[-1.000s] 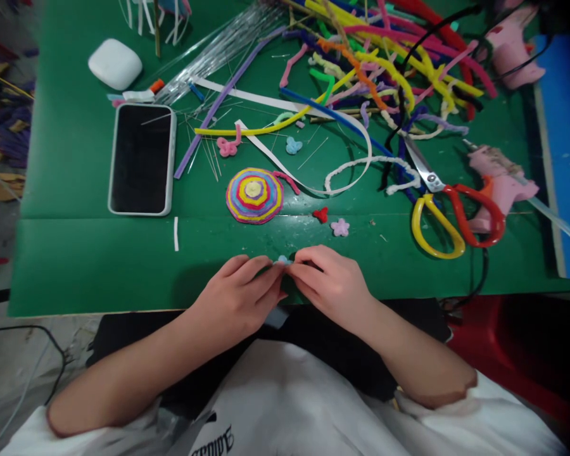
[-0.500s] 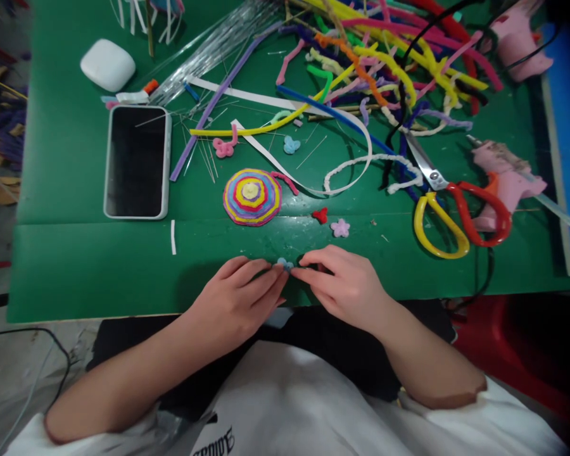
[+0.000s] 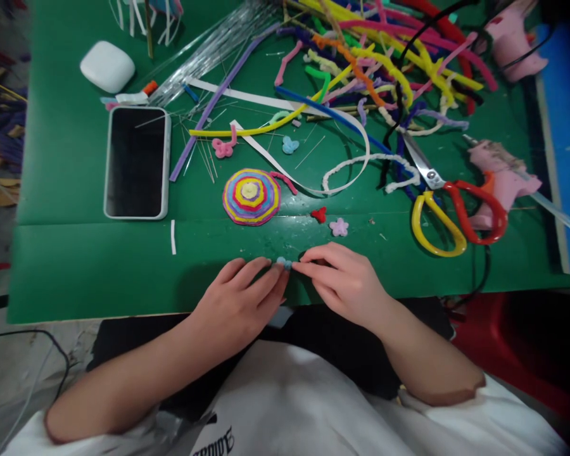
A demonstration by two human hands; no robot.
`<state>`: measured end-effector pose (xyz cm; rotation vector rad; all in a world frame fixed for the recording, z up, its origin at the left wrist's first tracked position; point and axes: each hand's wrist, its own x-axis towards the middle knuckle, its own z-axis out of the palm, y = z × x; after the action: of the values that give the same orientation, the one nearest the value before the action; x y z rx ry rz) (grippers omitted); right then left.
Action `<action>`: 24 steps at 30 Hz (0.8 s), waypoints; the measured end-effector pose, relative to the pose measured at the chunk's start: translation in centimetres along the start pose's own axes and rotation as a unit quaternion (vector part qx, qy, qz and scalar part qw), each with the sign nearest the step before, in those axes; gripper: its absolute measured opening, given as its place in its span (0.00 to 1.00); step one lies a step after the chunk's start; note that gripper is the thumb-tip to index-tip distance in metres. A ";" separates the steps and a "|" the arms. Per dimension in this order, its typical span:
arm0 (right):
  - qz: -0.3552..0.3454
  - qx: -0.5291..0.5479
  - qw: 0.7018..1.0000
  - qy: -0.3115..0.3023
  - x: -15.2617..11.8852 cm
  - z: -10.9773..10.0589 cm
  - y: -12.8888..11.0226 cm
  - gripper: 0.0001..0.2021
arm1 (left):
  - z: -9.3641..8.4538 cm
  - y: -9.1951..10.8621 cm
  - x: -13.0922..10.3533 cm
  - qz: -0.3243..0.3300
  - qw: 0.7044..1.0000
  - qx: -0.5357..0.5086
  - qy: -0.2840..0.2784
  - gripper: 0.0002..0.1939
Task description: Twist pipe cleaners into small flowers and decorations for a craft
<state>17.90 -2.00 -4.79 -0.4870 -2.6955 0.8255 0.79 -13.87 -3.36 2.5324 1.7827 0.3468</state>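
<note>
Near the table's front edge, my left hand pinches a small light-blue pipe-cleaner flower from its left side. My right hand has thumb and forefinger drawn close together at the flower's right side, the fingertips touching or nearly touching it; whether they grip a part of it is hard to see. Just beyond the hands lie a red pipe-cleaner piece and a lilac flower. Farther off is a round, ringed multicolour disc with a pink tail.
Scissors with red and yellow handles and a pink glue gun lie to the right. A phone and a white case are at the left. Tangled pipe cleaners and a white strip cover the back.
My right hand has shifted very slightly, its fingertips still at the blue flower. My left hand keeps its pinch. The view has turned a touch.
</note>
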 end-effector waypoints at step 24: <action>0.021 0.058 0.997 0.044 -0.1 0.6 0.3 0.15 | -0.9 -1.0 -0.6 -0.047 0.995 -0.064 0.064 0.13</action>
<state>17.85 -2.11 -5.40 -0.5417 -2.5479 0.9434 -0.54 -14.21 -2.78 2.3816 1.8487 0.6120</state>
